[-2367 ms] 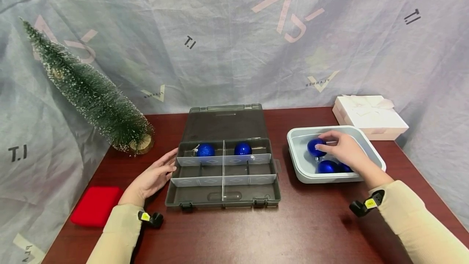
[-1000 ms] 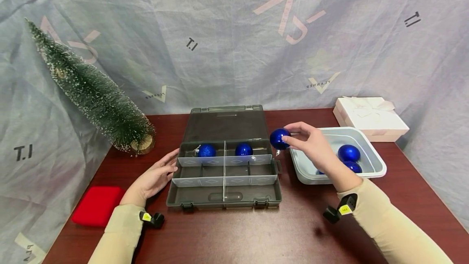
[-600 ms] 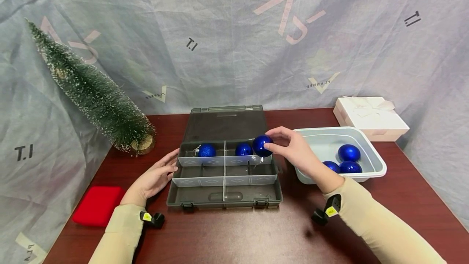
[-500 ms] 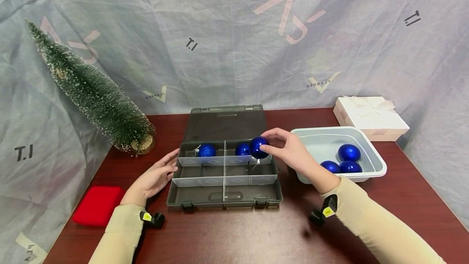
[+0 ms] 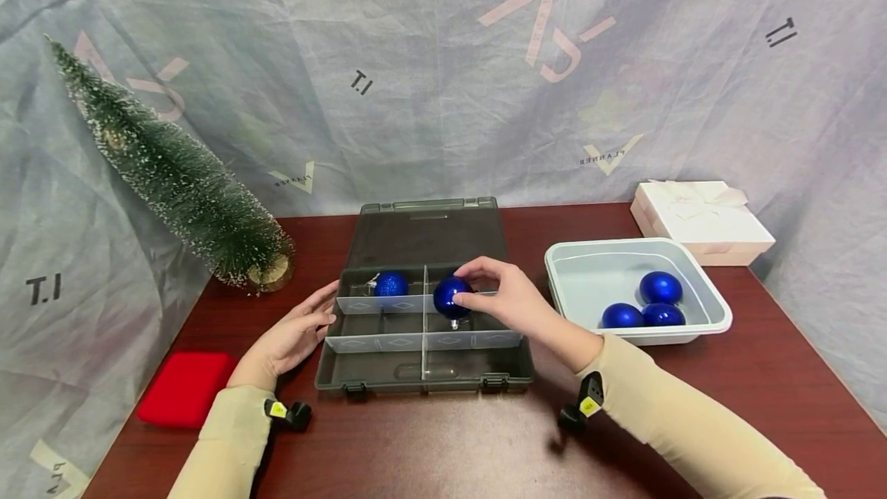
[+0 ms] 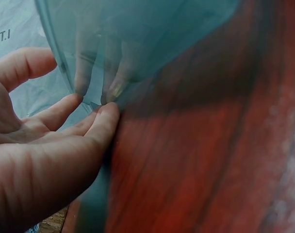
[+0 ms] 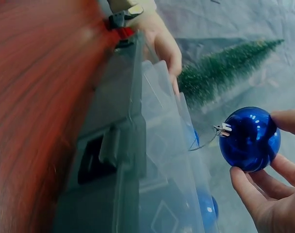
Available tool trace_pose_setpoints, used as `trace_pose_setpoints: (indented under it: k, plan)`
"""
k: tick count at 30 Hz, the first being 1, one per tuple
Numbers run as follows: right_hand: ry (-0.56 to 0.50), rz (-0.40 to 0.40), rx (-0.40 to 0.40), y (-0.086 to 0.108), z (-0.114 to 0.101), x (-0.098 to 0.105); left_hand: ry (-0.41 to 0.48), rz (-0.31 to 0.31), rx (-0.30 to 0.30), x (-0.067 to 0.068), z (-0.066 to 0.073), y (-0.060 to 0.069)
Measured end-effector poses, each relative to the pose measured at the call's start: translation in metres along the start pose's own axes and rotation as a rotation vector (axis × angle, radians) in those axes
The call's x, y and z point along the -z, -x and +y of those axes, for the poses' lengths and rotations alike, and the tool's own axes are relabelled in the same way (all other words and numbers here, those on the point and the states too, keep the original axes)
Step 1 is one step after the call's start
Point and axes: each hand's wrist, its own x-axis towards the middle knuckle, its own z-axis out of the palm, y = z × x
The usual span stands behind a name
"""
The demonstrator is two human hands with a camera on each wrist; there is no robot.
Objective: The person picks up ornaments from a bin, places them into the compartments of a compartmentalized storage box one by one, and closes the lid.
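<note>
My right hand [image 5: 509, 299] pinches a shiny blue Christmas bauble [image 5: 453, 298] between thumb and fingers, over the right half of a grey see-through divided box [image 5: 370, 364]. The bauble's silver cap and wire loop [image 7: 224, 129] show in the right wrist view. A glittery blue bauble [image 5: 391, 284] lies in the back left compartment. Another blue bauble [image 7: 207, 208] shows behind the dividers in the right wrist view; in the head view the held one hides it. My left hand [image 5: 291, 337] rests its fairly straight fingers against the box's left side.
A pale tub [image 5: 575, 291] on the right holds three blue baubles [image 5: 661, 288]. Behind it sits a white gift box [image 5: 703, 218] with a bow. The divided box's lid [image 5: 426, 237] lies back. On the left are a small frosted tree [image 5: 173, 175] and a red item [image 5: 185, 390].
My right hand has taken a shiny bauble out of the pale tub and carried it left, over the divided box. The left hand has stayed at the box's side.
</note>
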Motion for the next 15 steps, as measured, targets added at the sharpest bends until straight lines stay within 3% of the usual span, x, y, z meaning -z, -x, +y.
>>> trace_pose_setpoints:
  k: [15]
  plan:
    - [-0.036,-0.061,0.068,-0.016,-0.012,-0.034,0.037,0.005,0.0,-0.002,0.0,0.001]
